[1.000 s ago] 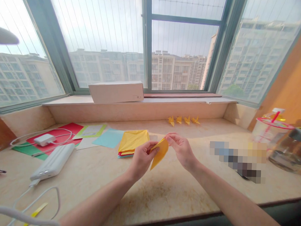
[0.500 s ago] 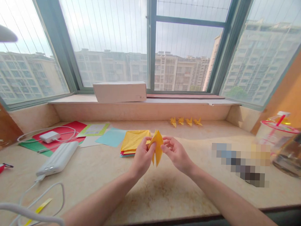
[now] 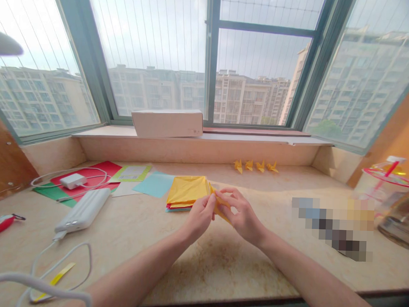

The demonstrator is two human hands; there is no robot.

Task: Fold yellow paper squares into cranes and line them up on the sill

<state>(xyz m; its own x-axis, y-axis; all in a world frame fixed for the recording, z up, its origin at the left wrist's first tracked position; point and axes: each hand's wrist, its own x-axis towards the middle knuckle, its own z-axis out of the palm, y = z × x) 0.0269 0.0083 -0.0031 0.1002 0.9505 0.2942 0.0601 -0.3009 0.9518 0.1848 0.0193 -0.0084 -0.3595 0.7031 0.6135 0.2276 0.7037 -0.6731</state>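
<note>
A small folded piece of yellow origami paper (image 3: 225,211) is pinched between both hands, above the counter. My left hand (image 3: 202,216) closes on its left edge, thumb and fingers together. On the other side my right hand (image 3: 241,213) grips it with thumb and fingertips; fingers cover much of the paper. Just left of the hands lies a stack of square paper (image 3: 187,191), yellow on top with red and blue edges below. Several yellow paper cranes (image 3: 249,165) stand in a row at the back of the counter.
Loose coloured sheets (image 3: 154,184) and a white charger (image 3: 73,181) lie at left. A white power bank (image 3: 83,214) with cable (image 3: 90,257) is nearer. A white box (image 3: 167,124) rests on the sill. A lidded cup (image 3: 381,186) and a blurred-out object (image 3: 329,227) are at right.
The folded yellow paper has tipped from upright, points down, to slanting toward the lower right. My right hand has closed onto it. The view has shifted slightly.
</note>
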